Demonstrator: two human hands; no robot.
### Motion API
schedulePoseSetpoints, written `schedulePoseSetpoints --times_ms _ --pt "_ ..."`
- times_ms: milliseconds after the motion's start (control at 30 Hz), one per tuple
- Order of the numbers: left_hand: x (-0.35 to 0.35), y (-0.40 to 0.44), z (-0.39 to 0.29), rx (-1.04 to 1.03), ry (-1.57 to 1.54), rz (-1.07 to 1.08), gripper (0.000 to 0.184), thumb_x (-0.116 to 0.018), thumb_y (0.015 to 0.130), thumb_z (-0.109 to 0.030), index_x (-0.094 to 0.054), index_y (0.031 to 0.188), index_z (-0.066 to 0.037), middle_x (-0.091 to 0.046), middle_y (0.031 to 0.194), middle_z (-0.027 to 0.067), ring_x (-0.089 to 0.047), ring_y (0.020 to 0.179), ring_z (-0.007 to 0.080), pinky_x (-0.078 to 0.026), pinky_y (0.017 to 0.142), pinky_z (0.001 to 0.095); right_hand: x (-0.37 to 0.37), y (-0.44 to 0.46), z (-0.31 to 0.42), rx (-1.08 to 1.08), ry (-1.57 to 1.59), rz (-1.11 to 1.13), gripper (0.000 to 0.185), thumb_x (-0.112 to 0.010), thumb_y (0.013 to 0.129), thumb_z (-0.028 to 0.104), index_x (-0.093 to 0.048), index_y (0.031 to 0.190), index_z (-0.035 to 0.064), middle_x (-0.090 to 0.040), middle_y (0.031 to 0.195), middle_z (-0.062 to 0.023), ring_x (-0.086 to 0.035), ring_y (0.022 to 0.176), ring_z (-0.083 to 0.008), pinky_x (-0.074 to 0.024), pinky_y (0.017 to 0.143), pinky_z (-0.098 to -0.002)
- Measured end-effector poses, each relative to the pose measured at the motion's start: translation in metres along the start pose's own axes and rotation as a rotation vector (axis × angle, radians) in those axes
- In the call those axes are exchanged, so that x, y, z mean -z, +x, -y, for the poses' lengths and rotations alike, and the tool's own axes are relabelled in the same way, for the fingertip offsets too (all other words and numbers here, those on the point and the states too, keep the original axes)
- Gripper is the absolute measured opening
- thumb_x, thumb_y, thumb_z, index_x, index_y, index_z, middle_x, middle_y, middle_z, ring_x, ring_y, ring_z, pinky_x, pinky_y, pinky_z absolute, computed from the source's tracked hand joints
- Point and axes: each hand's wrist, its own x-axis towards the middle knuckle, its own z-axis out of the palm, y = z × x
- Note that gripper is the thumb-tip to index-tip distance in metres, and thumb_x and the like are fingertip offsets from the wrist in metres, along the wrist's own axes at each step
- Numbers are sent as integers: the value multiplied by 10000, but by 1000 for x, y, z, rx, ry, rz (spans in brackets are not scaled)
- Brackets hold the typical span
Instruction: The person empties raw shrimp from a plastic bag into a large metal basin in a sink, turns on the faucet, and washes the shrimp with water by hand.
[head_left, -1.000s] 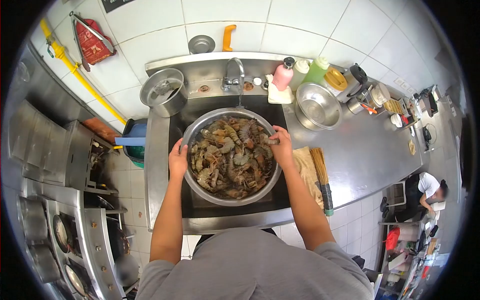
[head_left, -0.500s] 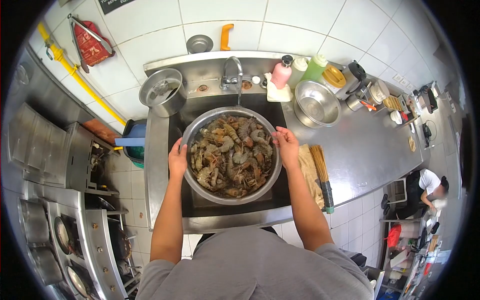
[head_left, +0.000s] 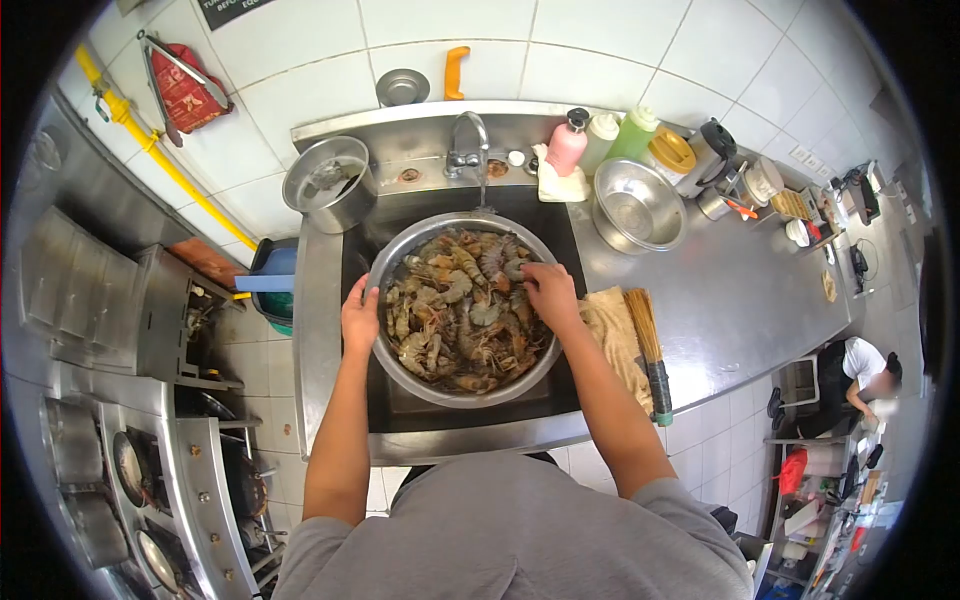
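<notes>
A wide metal bowl (head_left: 465, 400) full of raw, whole shrimp (head_left: 455, 320) sits in the sink (head_left: 400, 415) under the faucet (head_left: 466, 145). My left hand (head_left: 360, 318) grips the bowl's left rim, its thumb on top. Over the right side of the bowl, my right hand (head_left: 552, 297) reaches in past the rim. Its fingertips are pinched at a greyish shrimp near the upper right of the heap. Water runs from the faucet at the bowl's far edge.
Left of the faucet stands a metal pot (head_left: 330, 185). On the right counter are an empty metal bowl (head_left: 638, 205), a tan cloth (head_left: 615, 335), a stick brush (head_left: 650, 355), a pink bottle (head_left: 567, 143) and a green bottle (head_left: 634, 133). A co-worker (head_left: 855, 375) is at the far right.
My right hand has moved left from the bowl's right rim, in over the shrimp. My left hand stays on the rim, and the whole view has shifted slightly.
</notes>
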Motion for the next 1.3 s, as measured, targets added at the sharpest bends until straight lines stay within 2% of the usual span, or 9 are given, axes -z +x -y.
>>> schedulePoseSetpoints --times_ms 333,567,767,867,933,1033,1100,1167,1300 --pt "2 -4 -20 54 115 2 349 -609 995 -180 -607 1313 -35 -700 1149 72 -623 1037 141 -464 934 283 0 12 23 -51 -157 261 403 -745 815 223 -659 1200 142 -694 1084 -81 -589 1107 -315 -429 948 -466" --pt "1 -2 -12 29 123 -8 341 -607 995 -161 -608 1309 -27 -701 1146 68 -619 1032 133 -461 941 281 -1 13 28 -73 -212 361 403 -733 806 212 -663 1197 143 -697 1093 -101 -593 1117 -321 -434 943 -483" --pt "1 -2 -15 51 101 9 343 -604 995 -149 -603 1314 -23 -698 1154 59 -615 1047 126 -458 947 276 -2 12 23 -59 30 100 379 -690 844 195 -657 1207 93 -701 1040 -153 -667 912 -330 -509 823 -439" --pt "1 -3 -16 28 54 10 344 -607 994 -150 -605 1314 -23 -696 1162 61 -614 1050 125 -457 948 275 8 13 22 -212 257 145 391 -670 895 195 -626 1266 79 -711 1022 -144 -685 826 -283 -532 767 -372" --pt "1 -5 -19 57 68 14 344 -609 992 -150 -607 1312 -21 -694 1164 61 -614 1051 128 -456 949 275 10 13 22 -408 632 158 359 -664 923 180 -635 1263 73 -719 1011 -121 -675 812 -218 -524 768 -325" --pt "1 -4 -23 66 73 6 353 -612 988 -166 -604 1312 -27 -704 1143 93 -632 1037 154 -463 942 289 11 5 23 -187 567 0 315 -680 914 154 -661 1212 52 -712 979 -105 -662 788 -177 -519 752 -296" --pt "0 -5 -21 54 65 -2 362 -613 984 -181 -600 1315 -35 -715 1120 124 -650 1022 177 -470 933 303 15 2 16 -206 550 24 299 -691 907 160 -671 1181 41 -703 978 -104 -658 813 -196 -517 778 -310" --pt "0 -4 -23 86 23 19 345 -615 988 -148 -608 1306 -13 -688 1171 69 -610 1068 145 -453 963 286 16 -1 5 -227 529 46 285 -702 901 166 -681 1150 29 -693 978 -103 -653 837 -215 -516 804 -323" --pt "0 -5 -24 64 6 17 344 -613 989 -146 -609 1305 -13 -688 1170 73 -609 1077 149 -451 970 292 22 -8 -9 -218 247 -177 314 -716 900 208 -669 1160 37 -657 1102 -126 -611 1042 -282 -482 925 -376"
